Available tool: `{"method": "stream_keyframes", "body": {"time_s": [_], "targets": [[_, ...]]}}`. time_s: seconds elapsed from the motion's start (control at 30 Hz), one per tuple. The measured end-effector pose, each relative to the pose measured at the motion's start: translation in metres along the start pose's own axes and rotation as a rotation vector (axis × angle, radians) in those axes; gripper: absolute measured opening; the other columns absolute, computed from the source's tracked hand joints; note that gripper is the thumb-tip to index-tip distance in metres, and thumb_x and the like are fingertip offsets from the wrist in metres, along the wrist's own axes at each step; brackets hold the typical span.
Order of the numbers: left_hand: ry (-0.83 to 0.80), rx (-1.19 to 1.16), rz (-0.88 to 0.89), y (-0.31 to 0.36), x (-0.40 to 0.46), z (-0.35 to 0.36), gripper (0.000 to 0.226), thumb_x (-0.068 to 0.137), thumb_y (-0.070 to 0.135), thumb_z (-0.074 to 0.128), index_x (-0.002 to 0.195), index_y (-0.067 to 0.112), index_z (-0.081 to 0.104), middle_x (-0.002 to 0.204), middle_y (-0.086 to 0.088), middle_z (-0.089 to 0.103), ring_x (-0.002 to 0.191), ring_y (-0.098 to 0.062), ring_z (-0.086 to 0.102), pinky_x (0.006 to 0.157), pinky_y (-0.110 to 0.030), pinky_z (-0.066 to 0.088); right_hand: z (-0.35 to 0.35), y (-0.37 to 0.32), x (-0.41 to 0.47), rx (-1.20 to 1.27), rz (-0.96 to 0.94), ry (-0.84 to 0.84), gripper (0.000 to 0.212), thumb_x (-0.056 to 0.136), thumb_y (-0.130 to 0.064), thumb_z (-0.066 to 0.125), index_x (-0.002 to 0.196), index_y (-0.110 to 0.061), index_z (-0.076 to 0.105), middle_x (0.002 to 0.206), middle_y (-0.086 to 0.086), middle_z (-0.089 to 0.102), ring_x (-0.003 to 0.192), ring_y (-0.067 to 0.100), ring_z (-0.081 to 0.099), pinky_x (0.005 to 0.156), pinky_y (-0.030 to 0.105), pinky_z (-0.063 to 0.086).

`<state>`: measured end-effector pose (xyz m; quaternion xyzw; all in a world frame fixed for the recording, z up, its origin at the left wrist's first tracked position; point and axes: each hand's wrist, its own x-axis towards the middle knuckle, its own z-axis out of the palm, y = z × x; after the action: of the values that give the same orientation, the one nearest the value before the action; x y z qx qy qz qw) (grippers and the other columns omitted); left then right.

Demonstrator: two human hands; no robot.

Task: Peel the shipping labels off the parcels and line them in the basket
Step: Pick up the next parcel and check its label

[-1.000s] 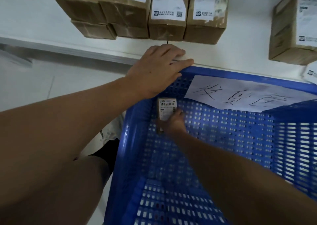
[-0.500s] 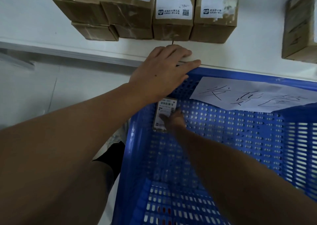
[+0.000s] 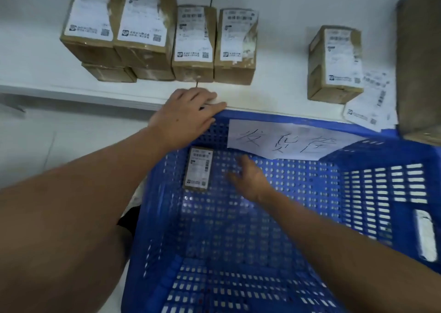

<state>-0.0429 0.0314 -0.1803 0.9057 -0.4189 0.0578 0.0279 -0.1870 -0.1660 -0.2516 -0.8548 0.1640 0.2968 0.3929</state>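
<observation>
A small brown parcel (image 3: 197, 169) with a white label on its face stands against the far-left inner wall of the blue plastic basket (image 3: 393, 207). My right hand (image 3: 250, 178) hangs inside the basket just right of the parcel, fingers spread, touching nothing I can make out. My left hand (image 3: 187, 117) rests flat on the basket's far-left rim corner. Several labelled cardboard parcels (image 3: 194, 43) stand in a row on the white table (image 3: 281, 57), and one more parcel (image 3: 335, 62) stands apart to the right.
A handwritten paper sheet (image 3: 286, 141) is stuck on the basket's far wall. Loose peeled labels (image 3: 372, 100) lie on the table at the right, beside a big brown box (image 3: 422, 62). A white label (image 3: 427, 236) sticks on the basket's right wall. Floor lies to the left.
My right hand has let go of the small parcel and drawn away to the right. The parcel stays against the basket wall. The view has tilted upward.
</observation>
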Motion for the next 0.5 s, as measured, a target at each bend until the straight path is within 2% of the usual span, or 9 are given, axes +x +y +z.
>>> {"method": "stream_keyframes", "body": {"time_s": [0.17,0.27,0.33,0.43,0.5], "targets": [[-0.106,-0.063,-0.171,0.023,0.001,-0.013,0.046,0.104,0.024,0.057,0.150,0.022,0.052,0.153,-0.012,0.051,0.140,-0.034,0.047,0.112,-0.052,0.040,-0.072,0.017,-0.070,-0.040,-0.043,0.039,0.058,0.099,-0.038,0.063,0.147,-0.013,0.041,0.149,0.006,0.048,0.127,0.027,0.054,0.098,0.040,0.051],[-0.283,-0.137,-0.311,0.039,0.011,-0.037,0.053,0.105,0.023,0.050,0.157,0.025,0.040,0.165,-0.008,0.034,0.151,-0.028,0.032,0.122,-0.047,0.030,-0.109,0.025,-0.111,-0.057,-0.076,0.087,0.053,0.100,-0.036,0.063,0.146,-0.016,0.044,0.147,0.002,0.050,0.124,0.022,0.056,0.100,0.036,0.050],[-0.381,-0.140,-0.368,0.053,0.016,-0.056,0.058,0.106,0.028,0.047,0.161,0.027,0.031,0.168,-0.005,0.025,0.154,-0.025,0.024,0.125,-0.043,0.023,-0.128,0.029,-0.135,-0.075,-0.095,0.127,0.050,0.099,-0.032,0.063,0.144,-0.016,0.046,0.143,0.002,0.053,0.125,0.021,0.055,0.100,0.031,0.048],[-0.393,-0.183,-0.364,0.081,0.017,-0.079,0.061,0.105,0.038,0.049,0.162,0.028,0.028,0.169,-0.004,0.023,0.154,-0.024,0.023,0.126,-0.040,0.022,-0.152,0.034,-0.163,-0.057,-0.106,0.181,0.046,0.099,-0.031,0.064,0.141,-0.017,0.049,0.140,0.002,0.055,0.124,0.019,0.056,0.094,0.027,0.046],[-0.371,-0.223,-0.359,0.100,0.019,-0.090,0.063,0.104,0.044,0.051,0.161,0.028,0.030,0.167,-0.003,0.027,0.153,-0.023,0.026,0.125,-0.040,0.024,-0.165,0.037,-0.176,-0.046,-0.112,0.208,0.045,0.099,-0.033,0.064,0.140,-0.020,0.049,0.138,0.000,0.055,0.122,0.017,0.055,0.097,0.029,0.047]]}}
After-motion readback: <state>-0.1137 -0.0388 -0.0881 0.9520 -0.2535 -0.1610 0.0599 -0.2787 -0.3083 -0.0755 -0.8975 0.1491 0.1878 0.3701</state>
